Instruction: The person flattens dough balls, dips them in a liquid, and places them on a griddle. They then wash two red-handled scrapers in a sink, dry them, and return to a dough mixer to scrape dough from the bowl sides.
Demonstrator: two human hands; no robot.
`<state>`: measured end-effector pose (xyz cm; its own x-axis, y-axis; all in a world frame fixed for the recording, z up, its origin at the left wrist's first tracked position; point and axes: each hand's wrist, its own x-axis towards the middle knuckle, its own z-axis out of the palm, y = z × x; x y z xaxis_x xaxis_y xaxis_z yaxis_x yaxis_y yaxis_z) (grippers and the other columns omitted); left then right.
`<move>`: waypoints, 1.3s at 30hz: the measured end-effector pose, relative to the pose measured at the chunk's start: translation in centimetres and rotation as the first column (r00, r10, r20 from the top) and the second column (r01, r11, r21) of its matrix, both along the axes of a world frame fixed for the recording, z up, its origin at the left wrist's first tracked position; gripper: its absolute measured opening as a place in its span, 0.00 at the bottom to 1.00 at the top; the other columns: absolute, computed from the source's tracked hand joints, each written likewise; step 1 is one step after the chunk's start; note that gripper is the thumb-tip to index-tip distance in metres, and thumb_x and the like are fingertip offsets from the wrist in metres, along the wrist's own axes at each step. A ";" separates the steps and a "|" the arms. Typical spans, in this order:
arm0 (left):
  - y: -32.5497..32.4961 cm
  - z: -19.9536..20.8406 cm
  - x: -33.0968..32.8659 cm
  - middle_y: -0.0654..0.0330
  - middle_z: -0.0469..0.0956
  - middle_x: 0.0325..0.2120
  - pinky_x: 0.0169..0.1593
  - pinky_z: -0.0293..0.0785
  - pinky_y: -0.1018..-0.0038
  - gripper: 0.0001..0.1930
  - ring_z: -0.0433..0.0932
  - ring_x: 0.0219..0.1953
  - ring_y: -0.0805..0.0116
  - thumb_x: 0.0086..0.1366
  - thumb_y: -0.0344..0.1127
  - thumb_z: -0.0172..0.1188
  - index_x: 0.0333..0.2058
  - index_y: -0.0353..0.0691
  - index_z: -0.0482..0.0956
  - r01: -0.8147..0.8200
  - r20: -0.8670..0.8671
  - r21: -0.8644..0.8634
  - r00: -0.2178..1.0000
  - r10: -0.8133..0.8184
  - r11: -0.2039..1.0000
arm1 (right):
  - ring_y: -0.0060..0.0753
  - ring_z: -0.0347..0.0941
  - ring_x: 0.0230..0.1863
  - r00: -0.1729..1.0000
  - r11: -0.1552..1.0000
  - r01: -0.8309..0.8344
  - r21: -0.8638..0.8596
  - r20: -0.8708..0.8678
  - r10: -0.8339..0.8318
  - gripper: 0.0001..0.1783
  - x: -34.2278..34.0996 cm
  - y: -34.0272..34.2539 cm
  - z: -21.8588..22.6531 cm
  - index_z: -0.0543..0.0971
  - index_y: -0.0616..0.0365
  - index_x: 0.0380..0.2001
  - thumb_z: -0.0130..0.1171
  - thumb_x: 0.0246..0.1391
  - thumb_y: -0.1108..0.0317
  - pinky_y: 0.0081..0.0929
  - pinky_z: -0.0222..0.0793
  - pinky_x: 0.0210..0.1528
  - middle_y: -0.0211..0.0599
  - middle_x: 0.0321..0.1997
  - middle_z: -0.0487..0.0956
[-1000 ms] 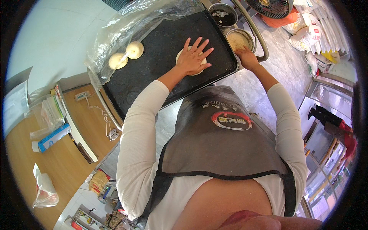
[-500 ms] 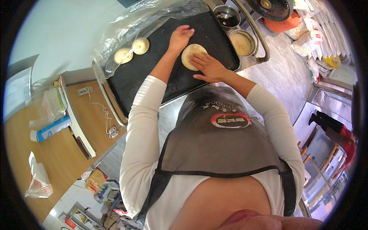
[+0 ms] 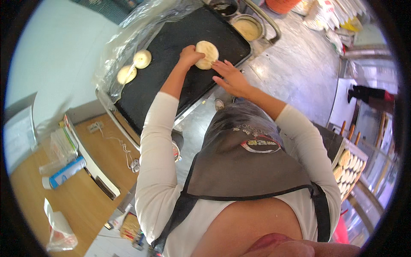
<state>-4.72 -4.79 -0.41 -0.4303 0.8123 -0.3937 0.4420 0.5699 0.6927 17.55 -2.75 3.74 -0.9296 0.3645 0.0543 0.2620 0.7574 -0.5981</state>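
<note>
A flattened round of pale dough (image 3: 208, 52) is on the black baking tray (image 3: 171, 81). My left hand (image 3: 190, 56) pinches its left edge, with the thumb on top. At the near right edge of the dough is my right hand (image 3: 233, 78), its fingers apart and fingertips at the rim. Farther left on the tray, two dough balls (image 3: 142, 59) sit side by side, partly under a clear plastic sheet (image 3: 115, 60).
Past the tray's right corner stand a metal bowl of pale yellowish stuff (image 3: 248, 28) and a dark-filled bowl (image 3: 224, 7), beside a metal rail (image 3: 274, 28). A wooden table (image 3: 34, 180) is at left. Round pastries (image 3: 347, 169) lie at right. A person (image 3: 372, 96) is at far right.
My left hand has come down from above the tray onto the dough's edge. My right hand has slid off the dough's top to its near rim. The view has shifted.
</note>
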 end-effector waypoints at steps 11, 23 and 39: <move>-4.7 12.8 27.1 0.47 0.62 0.53 0.60 0.38 0.43 0.28 0.51 0.62 0.48 0.45 0.38 0.59 0.48 0.40 0.64 0.789 -0.627 0.502 0.614 -0.480 0.354 | 0.42 0.62 0.57 0.440 -0.182 -0.606 -0.774 -0.137 -0.887 0.33 20.0 -2.0 7.8 0.60 0.63 0.56 0.46 0.55 0.49 0.41 0.54 0.60 0.46 0.55 0.67; -9.8 12.2 58.2 0.56 0.75 0.41 0.57 0.58 0.57 0.16 0.70 0.49 0.55 0.49 0.30 0.59 0.39 0.39 0.73 0.819 -0.391 0.573 0.244 -0.887 -0.027 | 0.41 0.68 0.53 -0.519 0.253 -0.277 -0.927 -0.078 -0.851 0.20 70.5 -15.6 9.1 0.65 0.64 0.50 0.51 0.53 0.74 0.42 0.64 0.56 0.44 0.51 0.71; -12.9 13.9 67.5 0.59 0.77 0.34 0.52 0.64 0.56 0.14 0.75 0.39 0.58 0.47 0.32 0.63 0.36 0.43 0.76 0.955 -0.273 0.262 -0.064 -0.960 -0.138 | 0.39 0.34 0.70 -0.439 -0.282 0.876 0.391 0.405 -0.802 0.39 108.2 -28.4 2.9 0.45 0.51 0.64 0.30 0.57 0.39 0.43 0.30 0.67 0.43 0.69 0.41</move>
